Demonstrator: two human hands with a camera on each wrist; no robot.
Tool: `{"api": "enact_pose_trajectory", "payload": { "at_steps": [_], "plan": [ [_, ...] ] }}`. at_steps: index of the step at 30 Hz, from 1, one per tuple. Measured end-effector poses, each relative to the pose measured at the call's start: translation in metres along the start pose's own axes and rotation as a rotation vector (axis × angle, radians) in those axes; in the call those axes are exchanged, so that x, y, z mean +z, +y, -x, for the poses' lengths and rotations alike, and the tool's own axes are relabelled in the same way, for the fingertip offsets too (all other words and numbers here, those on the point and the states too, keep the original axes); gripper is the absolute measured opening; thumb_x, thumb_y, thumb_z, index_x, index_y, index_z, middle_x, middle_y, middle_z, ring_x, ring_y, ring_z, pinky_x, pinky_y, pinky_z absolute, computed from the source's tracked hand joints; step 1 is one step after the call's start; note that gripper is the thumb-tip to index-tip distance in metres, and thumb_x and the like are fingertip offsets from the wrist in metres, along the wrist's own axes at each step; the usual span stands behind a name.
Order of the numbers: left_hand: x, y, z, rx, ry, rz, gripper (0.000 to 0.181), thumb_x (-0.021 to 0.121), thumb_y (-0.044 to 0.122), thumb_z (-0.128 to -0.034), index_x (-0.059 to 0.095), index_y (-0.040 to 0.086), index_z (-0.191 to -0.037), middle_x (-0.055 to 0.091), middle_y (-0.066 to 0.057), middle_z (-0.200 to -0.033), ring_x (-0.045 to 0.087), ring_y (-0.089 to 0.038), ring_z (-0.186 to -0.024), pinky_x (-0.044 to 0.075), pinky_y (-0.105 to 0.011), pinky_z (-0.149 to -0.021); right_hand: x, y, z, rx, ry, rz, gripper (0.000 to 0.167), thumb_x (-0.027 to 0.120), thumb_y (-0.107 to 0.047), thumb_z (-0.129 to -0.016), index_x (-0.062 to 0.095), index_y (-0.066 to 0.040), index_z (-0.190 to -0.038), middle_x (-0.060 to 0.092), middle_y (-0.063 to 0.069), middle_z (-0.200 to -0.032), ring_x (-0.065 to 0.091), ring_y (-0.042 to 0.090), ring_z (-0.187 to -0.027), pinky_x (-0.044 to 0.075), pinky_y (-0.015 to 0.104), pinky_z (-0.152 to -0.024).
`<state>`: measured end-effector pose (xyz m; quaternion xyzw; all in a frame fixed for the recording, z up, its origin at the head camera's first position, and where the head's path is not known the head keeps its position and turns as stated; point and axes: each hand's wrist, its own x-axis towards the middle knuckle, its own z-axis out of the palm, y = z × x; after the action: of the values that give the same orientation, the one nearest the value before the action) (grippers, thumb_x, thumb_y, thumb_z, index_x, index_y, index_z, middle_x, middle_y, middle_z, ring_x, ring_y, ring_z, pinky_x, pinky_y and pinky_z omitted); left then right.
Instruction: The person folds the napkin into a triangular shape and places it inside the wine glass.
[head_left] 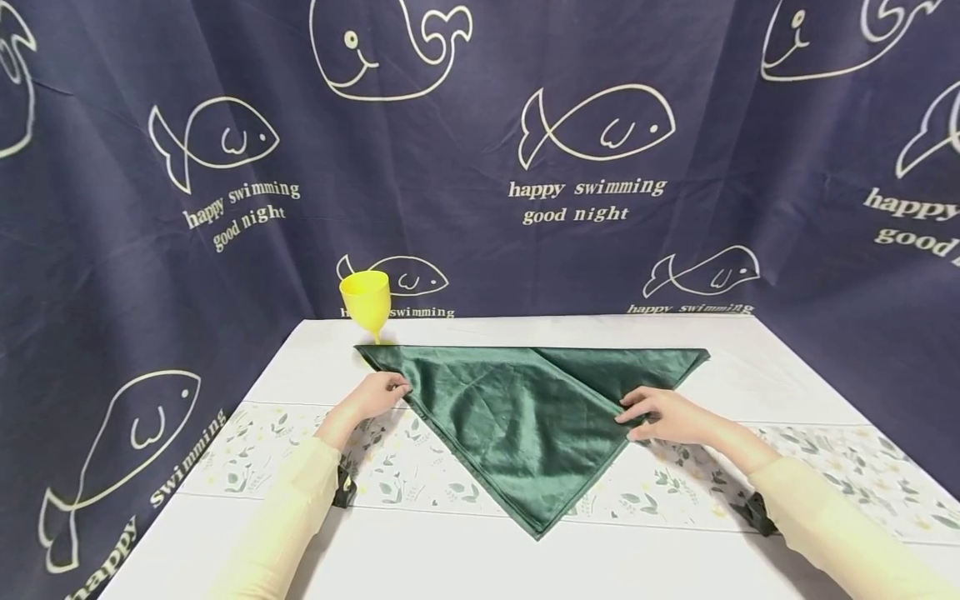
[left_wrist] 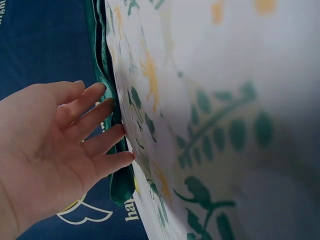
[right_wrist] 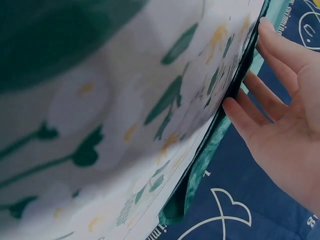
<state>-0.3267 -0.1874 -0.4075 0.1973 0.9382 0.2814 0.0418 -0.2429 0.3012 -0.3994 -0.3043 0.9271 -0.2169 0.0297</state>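
A dark green satin cloth point(head_left: 517, 417), folded into a triangle, lies on the table with one corner towards the person and its long edge at the back. The left hand point(head_left: 378, 395) touches its left slanting edge; in the left wrist view that hand point(left_wrist: 60, 145) has its fingers loosely extended against the cloth's edge point(left_wrist: 120, 185). On the right slanting edge rests the right hand point(head_left: 667, 415), fingers spread. The right wrist view shows the right hand point(right_wrist: 285, 105) with relaxed fingertips at the cloth's layered edge point(right_wrist: 200, 160).
A yellow goblet point(head_left: 367, 302) stands at the back left, close behind the cloth's left corner. The white table point(head_left: 420, 558) has a leaf-patterned band across it. A dark blue curtain point(head_left: 465, 192) with fish drawings hangs behind and at both sides.
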Motion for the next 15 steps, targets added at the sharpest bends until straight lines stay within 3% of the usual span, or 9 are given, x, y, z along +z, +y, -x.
{"api": "enact_pose_trajectory", "payload": {
  "at_steps": [8, 15],
  "plan": [
    [-0.0006, 0.0015, 0.0003, -0.027, 0.035, -0.031, 0.023, 0.051, 0.019, -0.0969, 0.068, 0.004, -0.102, 0.067, -0.015, -0.106, 0.061, -0.034, -0.102, 0.050, -0.047, -0.085, 0.0007, 0.0000, 0.0029, -0.004, 0.000, 0.010, 0.031, 0.069, -0.032, -0.084, 0.072, -0.012, -0.107, 0.058, 0.020, -0.120, 0.054, 0.042, -0.109, 0.053, 0.040, -0.077],
    [-0.0011, 0.0015, 0.0008, -0.029, 0.036, -0.019, 0.022, 0.051, 0.017, -0.0965, 0.069, 0.004, -0.101, 0.068, -0.015, -0.105, 0.061, -0.031, -0.099, 0.050, -0.046, -0.083, 0.0027, 0.0015, 0.0037, -0.006, 0.030, -0.014, 0.027, 0.066, -0.026, -0.087, 0.072, -0.006, -0.105, 0.059, 0.021, -0.117, 0.056, 0.042, -0.108, 0.054, 0.042, -0.081]
  ]
}}
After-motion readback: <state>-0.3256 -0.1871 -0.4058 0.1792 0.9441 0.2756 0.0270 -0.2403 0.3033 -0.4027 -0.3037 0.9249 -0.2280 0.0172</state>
